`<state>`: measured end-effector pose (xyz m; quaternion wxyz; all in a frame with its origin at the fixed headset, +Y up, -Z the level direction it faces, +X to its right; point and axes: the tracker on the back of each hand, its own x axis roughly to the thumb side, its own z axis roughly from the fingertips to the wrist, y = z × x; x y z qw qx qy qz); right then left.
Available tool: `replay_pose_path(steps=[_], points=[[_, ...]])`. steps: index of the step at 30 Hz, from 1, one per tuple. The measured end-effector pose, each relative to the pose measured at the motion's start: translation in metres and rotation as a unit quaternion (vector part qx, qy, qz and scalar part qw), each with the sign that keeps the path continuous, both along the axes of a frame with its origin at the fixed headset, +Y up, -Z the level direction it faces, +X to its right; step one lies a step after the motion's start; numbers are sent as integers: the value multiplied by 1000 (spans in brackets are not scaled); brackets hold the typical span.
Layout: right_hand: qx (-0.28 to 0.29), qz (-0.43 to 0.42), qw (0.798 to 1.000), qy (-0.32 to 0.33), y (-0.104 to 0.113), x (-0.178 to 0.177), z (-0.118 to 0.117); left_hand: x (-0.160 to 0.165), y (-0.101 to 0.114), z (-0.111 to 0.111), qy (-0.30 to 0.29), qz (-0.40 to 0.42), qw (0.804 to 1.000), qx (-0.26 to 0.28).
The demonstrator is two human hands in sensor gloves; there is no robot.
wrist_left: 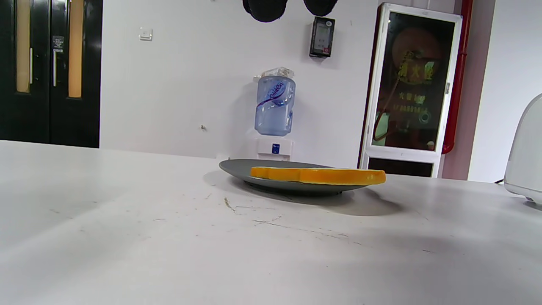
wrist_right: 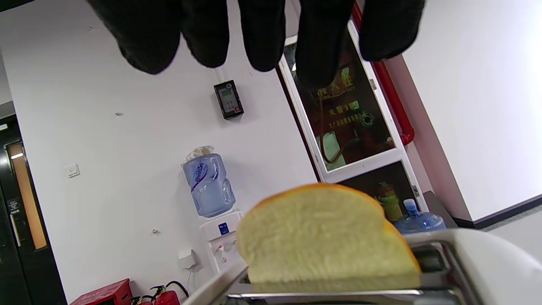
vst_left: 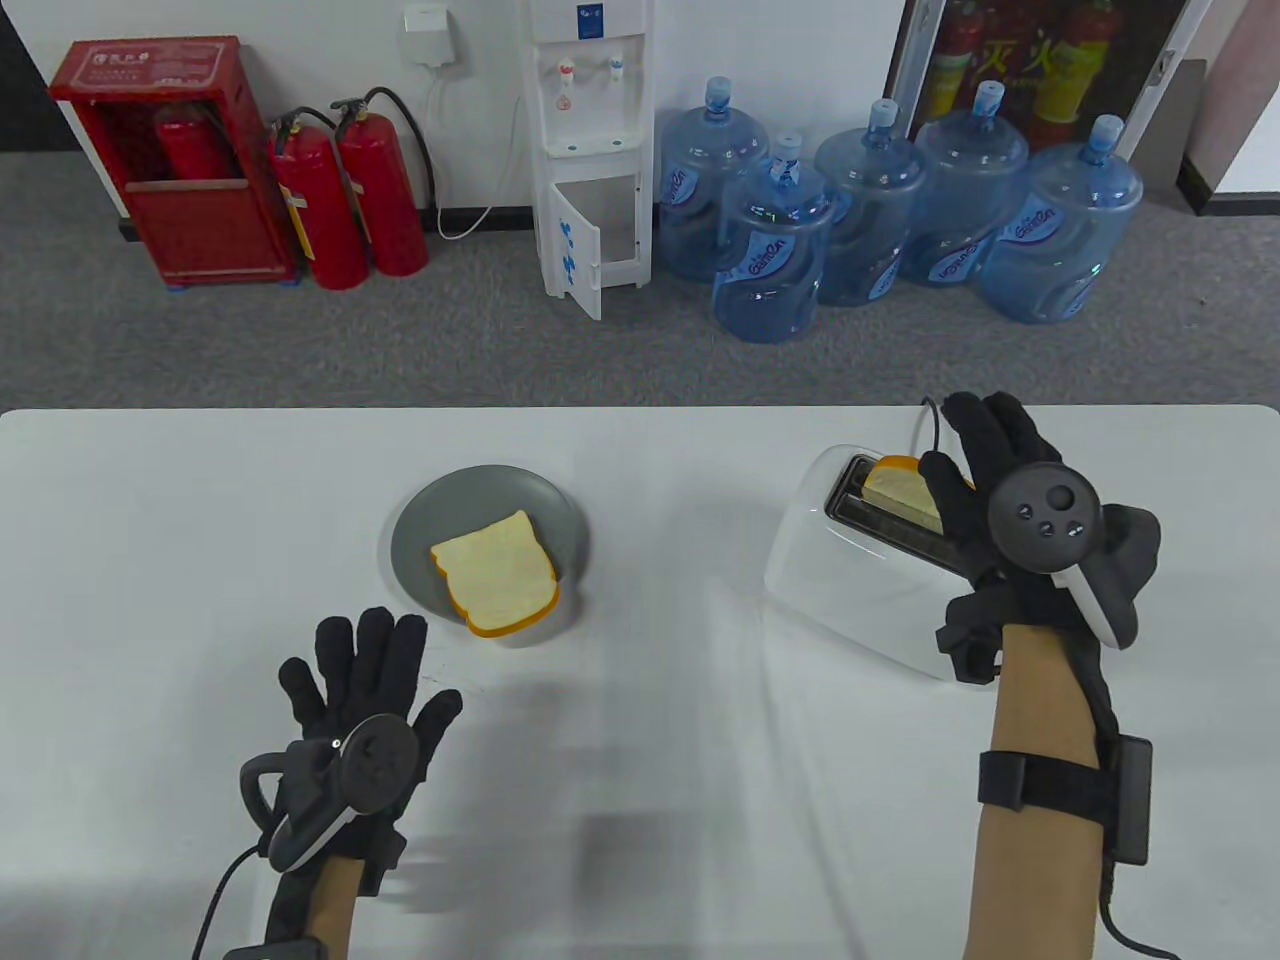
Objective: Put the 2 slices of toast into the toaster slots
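Observation:
A white toaster (vst_left: 850, 580) stands at the table's right, and its edge shows in the left wrist view (wrist_left: 527, 152). One toast slice (vst_left: 900, 490) stands in a slot with its top sticking out (wrist_right: 326, 237). My right hand (vst_left: 975, 455) hovers just above that slice, fingers (wrist_right: 262, 34) relaxed and apart from it, holding nothing. The second toast slice (vst_left: 497, 575) lies flat on a grey plate (vst_left: 425, 540) left of centre (wrist_left: 317, 174). My left hand (vst_left: 370, 665) rests flat on the table just before the plate, fingers spread.
A black power cord (vst_left: 930, 415) leaves the toaster towards the table's far edge. Beyond the table stand water bottles (vst_left: 880, 210), a dispenser (vst_left: 590, 150) and red fire extinguishers (vst_left: 350, 200) on the floor.

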<state>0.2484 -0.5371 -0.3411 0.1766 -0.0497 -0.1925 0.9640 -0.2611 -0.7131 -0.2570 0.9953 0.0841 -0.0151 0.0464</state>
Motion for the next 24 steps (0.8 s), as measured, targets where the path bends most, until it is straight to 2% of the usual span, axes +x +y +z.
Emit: replay_pose_path(steps=[4, 7, 15, 24], points=[[12, 16, 1000, 17, 8, -12, 12, 1, -1, 1, -4, 3, 1000, -3], [35, 26, 998, 37, 7, -26, 20, 2, -1, 4, -7, 7, 1000, 0], [48, 90, 992, 78, 7, -73, 38, 3, 0, 6, -15, 14, 1000, 7], [88, 63, 988, 106, 2, -100, 61, 6, -1, 6, -25, 17, 1000, 3]])
